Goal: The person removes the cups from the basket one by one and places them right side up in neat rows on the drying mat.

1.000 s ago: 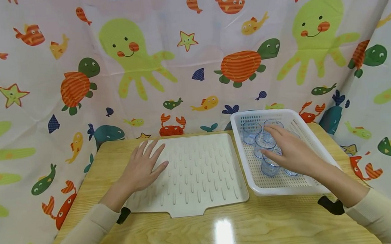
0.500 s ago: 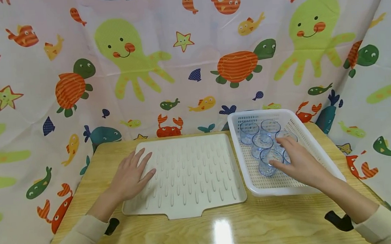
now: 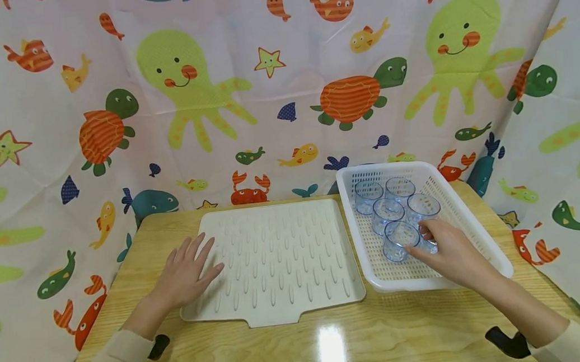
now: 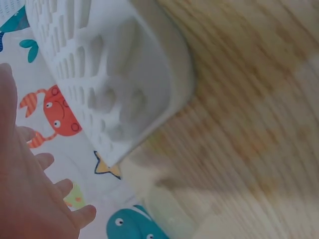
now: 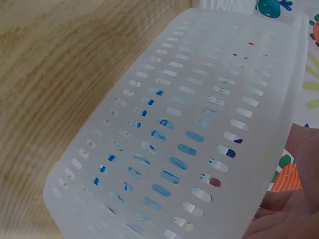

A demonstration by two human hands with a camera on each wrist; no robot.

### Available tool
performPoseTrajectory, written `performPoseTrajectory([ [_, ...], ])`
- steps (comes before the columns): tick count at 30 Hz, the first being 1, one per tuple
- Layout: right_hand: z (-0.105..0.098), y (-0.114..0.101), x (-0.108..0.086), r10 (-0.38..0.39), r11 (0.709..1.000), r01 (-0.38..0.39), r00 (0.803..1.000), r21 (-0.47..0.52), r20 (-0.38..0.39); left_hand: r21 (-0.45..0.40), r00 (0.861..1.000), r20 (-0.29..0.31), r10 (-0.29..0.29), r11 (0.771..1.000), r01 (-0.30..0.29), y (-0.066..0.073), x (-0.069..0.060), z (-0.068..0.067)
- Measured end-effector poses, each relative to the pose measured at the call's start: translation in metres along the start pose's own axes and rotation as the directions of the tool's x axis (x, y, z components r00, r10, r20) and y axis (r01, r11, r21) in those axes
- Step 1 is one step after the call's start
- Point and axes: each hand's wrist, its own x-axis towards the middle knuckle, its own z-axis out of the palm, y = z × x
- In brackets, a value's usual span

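Observation:
My left hand (image 3: 180,275) hovers over the left edge of a cream ribbed draining tray (image 3: 280,260), fingers spread and holding nothing. In the left wrist view, the tray's corner (image 4: 144,94) lies beside that hand. On the right stands a white perforated plastic basket (image 3: 475,230) with several clear blue-tinted drinking glasses (image 3: 388,213) upright in it. My right hand (image 3: 451,251) reaches in over its front right part. Its fingers and thumb curl about the front right glass (image 3: 428,245), which the hand mostly hides. The basket's side wall (image 5: 164,124) blocks that grip in the right wrist view.
Tray and basket stand side by side on a wooden table (image 3: 262,357). A curtain printed with sea animals (image 3: 286,125) hangs behind the table and along both sides. Another glass (image 3: 400,240) stands just left of the right thumb.
My right hand has moved down and toward the front of the basket, its fingers curling in about the front right glass. My left hand has drifted left and nearer, off the tray's middle.

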Motion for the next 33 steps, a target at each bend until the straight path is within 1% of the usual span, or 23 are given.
performPoseTrajectory([
  [4,0.002,0.002,-0.003,0.022,1.000,-0.022,1.000,0.003,0.002,-0.017,1.000,-0.001,0.009,1.000,-0.009,-0.003,-0.003,0.001],
  [5,0.003,0.002,-0.004,0.029,1.000,-0.029,1.000,0.004,0.005,-0.020,1.000,0.006,0.007,1.000,-0.007,-0.004,-0.004,0.001],
  [12,0.009,0.002,-0.007,0.054,0.999,-0.054,0.998,0.006,0.021,-0.034,0.995,0.093,-0.027,0.999,0.031,-0.005,-0.006,0.006],
  [18,0.013,0.003,-0.006,0.065,0.998,-0.065,0.998,-0.007,0.025,-0.037,0.994,0.100,-0.033,0.999,0.036,-0.009,-0.009,0.013],
  [20,0.014,0.003,-0.006,0.067,0.998,-0.067,0.997,-0.006,0.022,-0.039,0.993,0.111,-0.034,0.999,0.038,-0.009,-0.010,0.014],
  [25,0.018,0.003,-0.005,0.074,0.997,-0.073,0.997,-0.007,0.032,-0.042,0.991,0.132,-0.023,0.999,0.029,-0.012,-0.012,0.019],
  [30,0.020,0.002,-0.003,0.080,0.997,-0.080,0.995,-0.009,0.055,-0.073,0.991,0.133,-0.005,0.997,0.015,-0.014,-0.013,0.024],
  [33,0.021,0.003,-0.001,0.082,0.997,-0.081,0.995,-0.010,0.064,-0.075,0.991,0.136,-0.002,0.997,0.013,-0.015,-0.013,0.025],
])
